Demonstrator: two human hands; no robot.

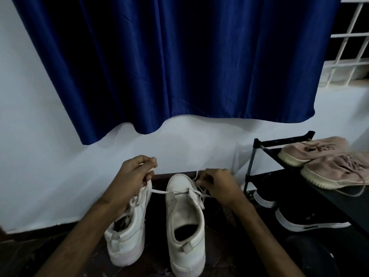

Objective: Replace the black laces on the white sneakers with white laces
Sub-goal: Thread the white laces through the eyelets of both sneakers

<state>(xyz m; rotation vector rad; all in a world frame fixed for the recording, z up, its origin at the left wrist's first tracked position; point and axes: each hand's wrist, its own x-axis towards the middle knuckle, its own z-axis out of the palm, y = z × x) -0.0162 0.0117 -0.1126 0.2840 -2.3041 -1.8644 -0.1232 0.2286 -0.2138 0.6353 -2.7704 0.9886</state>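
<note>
Both forearms reach forward and down from the bottom of the head view, angling inward toward the two white sneakers on the dark floor by the wall. The left hand [135,172] is raised above the toe of the left sneaker [127,234], knuckles up, fingers curled tight and pinching one end of the white lace [159,191]. That lace runs taut from the hand across to the front eyelets of the right sneaker [185,216], which stands upright just beside its mate, toe to the wall. The right hand [217,184] sits lower, close against this sneaker's outer side, its fingers bent and gripping the lace's other end, loose strands trailing beneath. A black shoe rack [257,144] stands to the right with pink sneakers [319,150] on top and black shoes [299,222] below. A blue curtain [159,66] hangs above.
</note>
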